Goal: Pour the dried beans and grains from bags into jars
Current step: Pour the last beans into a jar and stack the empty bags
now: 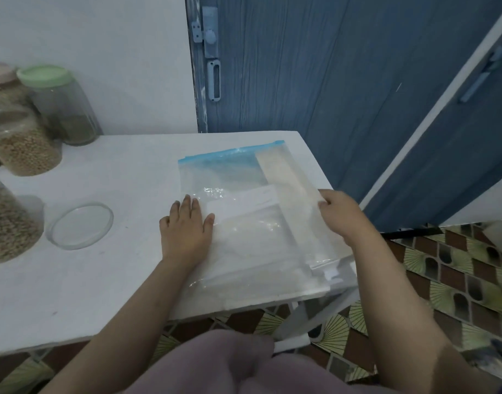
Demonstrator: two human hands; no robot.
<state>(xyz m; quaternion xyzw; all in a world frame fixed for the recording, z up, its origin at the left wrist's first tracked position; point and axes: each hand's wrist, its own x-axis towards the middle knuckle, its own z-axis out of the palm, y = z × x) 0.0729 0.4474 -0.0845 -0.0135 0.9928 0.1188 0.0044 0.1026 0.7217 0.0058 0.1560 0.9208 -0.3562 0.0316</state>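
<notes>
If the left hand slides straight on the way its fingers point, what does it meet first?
The left hand lies flat, fingers pointing toward the table's far edge. It would probably slide along the blue-zip bag, then meet the wall; depth is unclear.

Bags [252, 223]: clear zip plastic, flat, empty, stacked at table's right end; the top-most has a blue seal. Jars [22, 146]: grain-filled, standing at left edge; one green-lidded [59, 106], about one-third full.

One head-worn camera looks forward and steeply down, close over the table [102, 177].
</notes>
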